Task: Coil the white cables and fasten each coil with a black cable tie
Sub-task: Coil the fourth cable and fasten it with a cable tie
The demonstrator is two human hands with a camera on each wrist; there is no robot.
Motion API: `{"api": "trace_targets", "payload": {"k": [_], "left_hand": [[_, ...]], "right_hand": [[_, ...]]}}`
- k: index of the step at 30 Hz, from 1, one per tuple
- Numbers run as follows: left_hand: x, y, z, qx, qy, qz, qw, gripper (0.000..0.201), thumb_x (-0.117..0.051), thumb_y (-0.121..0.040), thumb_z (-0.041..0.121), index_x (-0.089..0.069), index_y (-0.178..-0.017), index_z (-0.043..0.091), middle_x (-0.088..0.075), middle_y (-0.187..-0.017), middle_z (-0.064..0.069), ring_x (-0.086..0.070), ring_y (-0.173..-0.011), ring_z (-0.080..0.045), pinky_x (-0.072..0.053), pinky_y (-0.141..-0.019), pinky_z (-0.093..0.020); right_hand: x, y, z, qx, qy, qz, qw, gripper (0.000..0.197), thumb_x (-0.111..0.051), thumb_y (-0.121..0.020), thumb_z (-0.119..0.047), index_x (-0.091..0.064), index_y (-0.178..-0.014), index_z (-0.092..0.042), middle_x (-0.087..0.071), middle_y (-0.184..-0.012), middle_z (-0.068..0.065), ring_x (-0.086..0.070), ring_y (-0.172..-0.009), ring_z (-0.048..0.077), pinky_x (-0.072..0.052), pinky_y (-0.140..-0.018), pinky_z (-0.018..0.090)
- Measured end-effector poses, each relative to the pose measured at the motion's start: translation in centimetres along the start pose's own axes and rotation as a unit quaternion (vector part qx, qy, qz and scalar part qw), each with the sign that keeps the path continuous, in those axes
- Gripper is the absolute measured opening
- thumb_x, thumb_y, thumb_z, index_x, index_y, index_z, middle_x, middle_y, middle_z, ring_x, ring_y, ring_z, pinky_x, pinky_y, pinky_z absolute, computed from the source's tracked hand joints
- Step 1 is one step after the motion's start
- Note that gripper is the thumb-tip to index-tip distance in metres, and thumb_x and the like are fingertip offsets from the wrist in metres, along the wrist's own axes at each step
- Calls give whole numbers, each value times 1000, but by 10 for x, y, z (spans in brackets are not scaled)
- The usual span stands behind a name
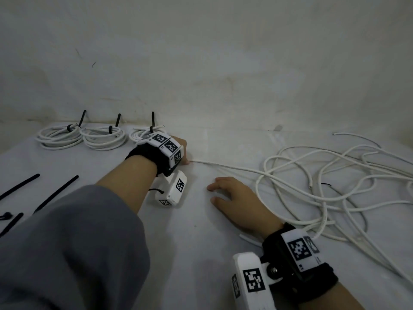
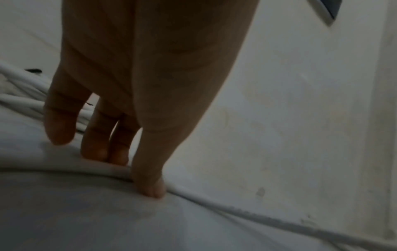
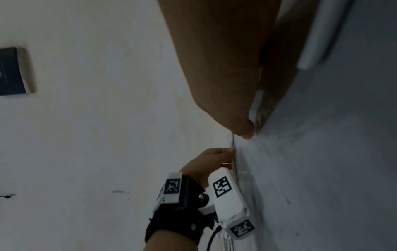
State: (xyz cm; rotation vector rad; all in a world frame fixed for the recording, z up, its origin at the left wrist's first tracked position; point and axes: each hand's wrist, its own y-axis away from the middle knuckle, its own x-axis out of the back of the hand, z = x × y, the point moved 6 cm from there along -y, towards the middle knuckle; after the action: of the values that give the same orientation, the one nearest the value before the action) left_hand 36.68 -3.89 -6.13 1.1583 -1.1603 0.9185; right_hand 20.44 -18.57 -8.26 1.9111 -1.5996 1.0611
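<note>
A: What took up most of the scene?

B: A desk (image 1: 201, 242) under a pale cloth, set against a stained white wall (image 1: 223, 52). Across its right side sprawled a loose tangle of white cable (image 1: 324, 186), with one strand running left out of it.

A: And the finished work?

B: Three coils (image 1: 102, 137) lay in a row at the far left edge of the desk near the wall, each cinched by a black cable tie (image 1: 111, 129) whose tail stuck upward. Spare ties (image 1: 57, 193) lay loose at the near left, beside a grey sleeve (image 1: 67, 253).

A: What was the left hand doing?

B: The left hand (image 2: 133, 84) reached forward just in front of the third coil. Its fingers were extended and pointed down, the tips pressing the end of that strand (image 1: 214, 164) against the cloth. Nothing was curled around it.

A: And the right hand?

B: The right hand (image 1: 237, 202) lay palm down on the cloth near the middle, fingers relaxed and slightly spread, at the left edge of the tangle. It held nothing that could be seen. Both wrists wore black straps with white marker blocks (image 1: 299, 249).
</note>
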Motion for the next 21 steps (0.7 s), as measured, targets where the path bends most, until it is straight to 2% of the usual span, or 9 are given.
{"api": "trace_targets", "payload": {"k": [2, 4, 7, 9, 11, 12, 14, 17, 21], "left_hand": [[4, 11, 5, 4, 5, 25, 1000, 40, -58, -92, 31, -40, -59, 18, -43, -63, 3, -49, -67, -17, -41, -62, -23], [8, 18, 12, -3, 42, 26, 999, 37, -52, -97, 21, -43, -62, 11, -46, -66, 0, -48, -66, -16, -39, -57, -25], [20, 34, 17, -26, 161, 43, 986, 18, -48, -99, 19, -50, -99, 1, -61, -99, -19, -55, -84, -28, -43, -65, -33], [28, 49, 20, -42, 238, 61, 968, 15, -46, -99, 23, -43, -98, 9, -58, -96, -18, -50, -73, -24, -40, -59, -31], [35, 65, 24, -69, 269, 61, 959, 16, -45, -99, 26, -40, -94, 11, -56, -84, -9, -43, -60, -17, -37, -52, -26], [39, 75, 26, -86, 279, 65, 954, 16, -45, -99, 26, -40, -94, 12, -55, -80, -5, -41, -57, -14, -35, -50, -25], [51, 95, 30, -121, 308, 85, 940, 16, -46, -99, 26, -40, -91, 14, -54, -74, 0, -41, -56, -13, -35, -51, -23], [61, 122, 29, -135, 376, 127, 908, 16, -47, -98, 28, -44, -90, 15, -54, -68, 0, -43, -57, -14, -37, -53, -23], [42, 142, 25, -123, 511, 40, 850, 29, -34, -103, 27, -49, -84, 11, -41, -58, -1, -34, -46, -10, -33, -43, -18]], "right_hand": [[1, 0, 0, 4, -13, 15, 1000, 25, -60, -91, -15, -66, -115, -14, -55, -127, 4, -48, -122, 15, -22, -87, 3], [11, 2, -5, 20, -58, 89, 994, 19, -61, -87, -6, -69, -104, -10, -59, -115, 6, -54, -114, 18, -27, -87, 2], [44, 10, -19, 72, -63, 283, 954, 20, -58, -83, -2, -69, -99, -8, -58, -113, 9, -52, -107, 14, -28, -92, 2], [63, 17, -22, 70, -25, 360, 930, 26, -58, -85, -4, -65, -109, -9, -52, -124, 11, -48, -114, 18, -30, -100, 14], [75, 21, -13, 25, 28, 387, 921, 31, -59, -87, -7, -60, -118, -8, -48, -130, 16, -45, -120, 29, -37, -100, 33], [79, 22, -5, -6, 62, 384, 921, 29, -59, -89, -9, -60, -118, -7, -50, -128, 18, -45, -118, 33, -39, -96, 39], [83, 21, 8, -47, 107, 347, 931, 16, -56, -94, -15, -64, -104, -6, -60, -105, 17, -51, -102, 36, -39, -79, 38], [91, 25, 12, -50, 64, 322, 943, 21, -51, -97, -21, -60, -83, -8, -58, -73, 8, -54, -75, 29, -33, -60, 34], [122, 48, -1, -29, 34, 415, 909, 23, -50, -98, -24, -57, -79, -12, -48, -56, -2, -46, -57, 21, -27, -48, 29]]}}
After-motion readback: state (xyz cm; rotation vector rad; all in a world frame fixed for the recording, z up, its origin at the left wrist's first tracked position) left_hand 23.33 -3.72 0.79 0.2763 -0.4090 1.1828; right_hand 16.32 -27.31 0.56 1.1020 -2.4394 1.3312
